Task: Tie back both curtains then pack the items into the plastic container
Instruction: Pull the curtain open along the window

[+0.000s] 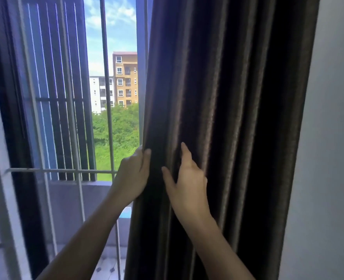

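- The curtain [237, 118] hangs in deep folds on the right of the window [118, 57]. Its long axis runs top to bottom and leans a little to the right towards the top. It fills the space between the open glass and the wall [333, 138].
- The free edge of the curtain lies on its left side, and both hands meet it there at about the same height. The cloth bulk that is left to gather lies to the right of the fingers, towards the wall.
- The left hand [133, 174] is the one at the edge. Its thumb lies over the front and the other fingers go round behind, so it is clamped on the hem.
- The right hand [187, 184] lies just beside it, flat on the front folds. Its forefinger points up and its thumb is spread out to the left.
- The other right fingers [184, 150] sink into a fold, so I cannot tell whether they pinch cloth.
- Both forearms rise from the bottom of the view and lean in towards each other, with the wrists nearly straight.
- As I judge it, the next move is a sideways gather: draw the edge to the right and bunch the folds against the wall.
- No tie-back, second curtain or container is in view. The bars [106, 77] stand behind the left hand, apart from it.
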